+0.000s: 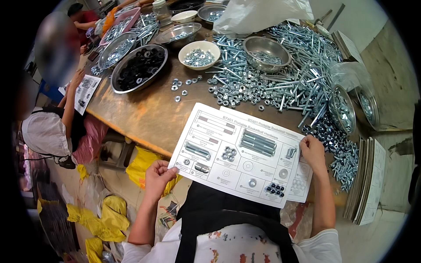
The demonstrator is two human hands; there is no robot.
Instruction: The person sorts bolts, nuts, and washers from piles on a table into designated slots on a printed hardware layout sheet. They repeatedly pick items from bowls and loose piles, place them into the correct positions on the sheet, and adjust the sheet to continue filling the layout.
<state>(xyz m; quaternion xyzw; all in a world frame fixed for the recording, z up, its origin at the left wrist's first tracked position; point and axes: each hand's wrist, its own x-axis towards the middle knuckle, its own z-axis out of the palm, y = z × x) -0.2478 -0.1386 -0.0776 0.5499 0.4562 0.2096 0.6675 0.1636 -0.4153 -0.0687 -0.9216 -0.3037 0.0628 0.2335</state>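
A large white hardware card (219, 162) lies tilted in front of me, with long bolts, nuts, washers and black-centred lock nuts sitting in several of its printed boxes. Other boxes show only drawings. My left hand (160, 179) pinches its lower left corner, thumb on top. At the right edge, my right hand (312, 152) is closed on the card, fingers curled. Part of a second similar card (300, 179) sticks out from beneath the first on the right. The far edge of the card rests over the table; its near edge overhangs my black apron.
Heaped bolts (302, 65) and loose nuts (245, 90) cover the table's far right. A steel bowl (280, 65), a cream bowl (201, 66) and a pan of black washers (115, 83) stand beyond. Stacked cards (364, 184) are at right; a co-worker's hand (78, 79) is at left.
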